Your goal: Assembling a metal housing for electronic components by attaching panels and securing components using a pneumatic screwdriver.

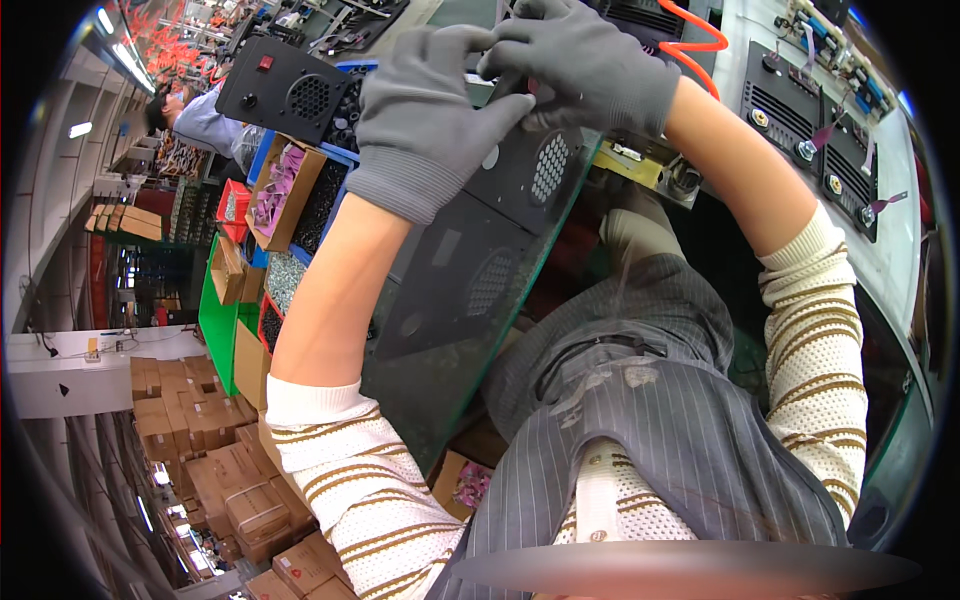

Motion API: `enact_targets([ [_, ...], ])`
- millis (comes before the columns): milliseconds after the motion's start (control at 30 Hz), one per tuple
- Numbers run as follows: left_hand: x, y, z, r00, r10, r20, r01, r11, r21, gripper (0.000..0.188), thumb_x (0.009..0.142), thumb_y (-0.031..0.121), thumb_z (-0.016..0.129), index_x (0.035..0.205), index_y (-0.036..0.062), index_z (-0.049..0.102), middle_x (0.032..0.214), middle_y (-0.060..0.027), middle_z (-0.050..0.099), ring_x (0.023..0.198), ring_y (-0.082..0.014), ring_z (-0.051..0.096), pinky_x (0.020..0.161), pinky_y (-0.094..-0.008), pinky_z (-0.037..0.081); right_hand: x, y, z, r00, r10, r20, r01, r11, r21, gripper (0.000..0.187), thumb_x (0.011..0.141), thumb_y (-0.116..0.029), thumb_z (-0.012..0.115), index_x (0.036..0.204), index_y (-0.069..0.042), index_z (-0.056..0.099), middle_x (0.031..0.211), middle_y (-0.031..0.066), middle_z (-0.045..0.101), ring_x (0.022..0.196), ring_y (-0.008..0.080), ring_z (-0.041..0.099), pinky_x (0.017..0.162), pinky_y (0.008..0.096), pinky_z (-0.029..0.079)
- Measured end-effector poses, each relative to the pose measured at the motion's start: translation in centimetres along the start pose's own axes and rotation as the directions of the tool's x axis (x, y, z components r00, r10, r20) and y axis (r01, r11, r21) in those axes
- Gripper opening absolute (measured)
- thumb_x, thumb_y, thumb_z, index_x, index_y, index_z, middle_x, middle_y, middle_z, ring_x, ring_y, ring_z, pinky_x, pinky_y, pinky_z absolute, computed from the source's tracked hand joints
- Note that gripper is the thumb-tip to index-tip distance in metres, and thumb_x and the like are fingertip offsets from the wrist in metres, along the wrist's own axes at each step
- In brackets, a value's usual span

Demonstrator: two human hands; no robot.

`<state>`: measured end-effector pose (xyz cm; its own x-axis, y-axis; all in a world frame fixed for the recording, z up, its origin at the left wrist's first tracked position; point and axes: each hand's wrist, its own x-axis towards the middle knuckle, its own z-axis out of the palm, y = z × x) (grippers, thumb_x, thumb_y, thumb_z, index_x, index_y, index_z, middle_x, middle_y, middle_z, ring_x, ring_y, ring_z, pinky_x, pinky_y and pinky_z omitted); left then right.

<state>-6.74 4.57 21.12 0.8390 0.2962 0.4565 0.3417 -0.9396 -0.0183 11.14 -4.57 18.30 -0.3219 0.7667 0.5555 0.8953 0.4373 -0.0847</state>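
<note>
The workbench with its green edge [214, 330] runs away from the seated person, crowded with parts. Largest on it is the flat black metal panel with round perforated vent patches [470, 265], which lies slanted across the bench edge right in front of the person, its far end under both hands. Beyond it stands a black metal box with a red switch and a round grille [283, 88], and to the right sit more black metal units with brass terminals [800, 120]. An orange coiled air hose [700, 40] curls past the far side of the hands. Along the left of the bench stand open cardboard boxes of small parts [285, 190], some pink, some dark.

The left hand [425, 105], in a grey knit glove, rests on the far end of the panel with fingers curled and pinched toward the other hand. The right hand [585, 60], gloved alike, meets it fingertip to fingertip, closed around something small at the panel's top edge; what it is I cannot tell, since the gloves hide it.

Another person [195, 115] bends over the bench farther down on the left.
</note>
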Motion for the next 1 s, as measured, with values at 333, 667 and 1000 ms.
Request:
enact_targets([
  [333, 1.8, 0.8, -3.2, 0.932, -0.24, 0.271, 0.298, 0.084, -0.951, 0.052, 0.095, 0.041, 0.051, 0.117, -0.0057, 0.049, 0.103, -0.008, 0.053, 0.1, -0.0156, 0.05, 0.09, -0.0319, 0.04, -0.7, -0.4, -0.4, 0.964, -0.153, -0.217, 0.127, 0.984, -0.127, 0.061, 0.068, -0.035, 0.077, 0.117, -0.009, 0.053, 0.111, 0.0141, 0.055, 0.108, 0.0354, 0.049, 0.09, 0.0437, 0.041],
  [667, -2.7, 0.7, -5.2, 0.913, -0.099, 0.396, 0.37, -0.209, -0.905, 0.049, 0.098, 0.025, 0.046, 0.131, -0.0091, 0.037, 0.12, -0.0142, 0.053, 0.122, -0.0257, 0.043, 0.111, -0.0351, 0.023, 1.2, -5.8, -0.4, 0.887, -0.059, -0.458, 0.128, 0.984, 0.121, 0.049, 0.071, -0.022, 0.074, 0.113, -0.008, 0.052, 0.1, 0.0111, 0.056, 0.093, 0.0315, 0.057, 0.078, 0.0381, 0.048],
  [1000, -10.4, -7.0, -9.8, 0.695, -0.317, -0.646, -0.081, 0.857, -0.508, 0.025, 0.075, -0.001, 0.076, 0.093, 0.0038, 0.06, 0.091, -0.0037, 0.063, 0.081, -0.0098, 0.059, 0.078, -0.0229, 0.051, -2.7, -11.5, 5.3, 0.955, 0.283, -0.087, -0.104, 0.595, 0.797, 0.028, 0.072, -0.007, 0.073, 0.097, -0.005, 0.06, 0.09, 0.0049, 0.063, 0.079, 0.0161, 0.064, 0.069, 0.0285, 0.052],
])
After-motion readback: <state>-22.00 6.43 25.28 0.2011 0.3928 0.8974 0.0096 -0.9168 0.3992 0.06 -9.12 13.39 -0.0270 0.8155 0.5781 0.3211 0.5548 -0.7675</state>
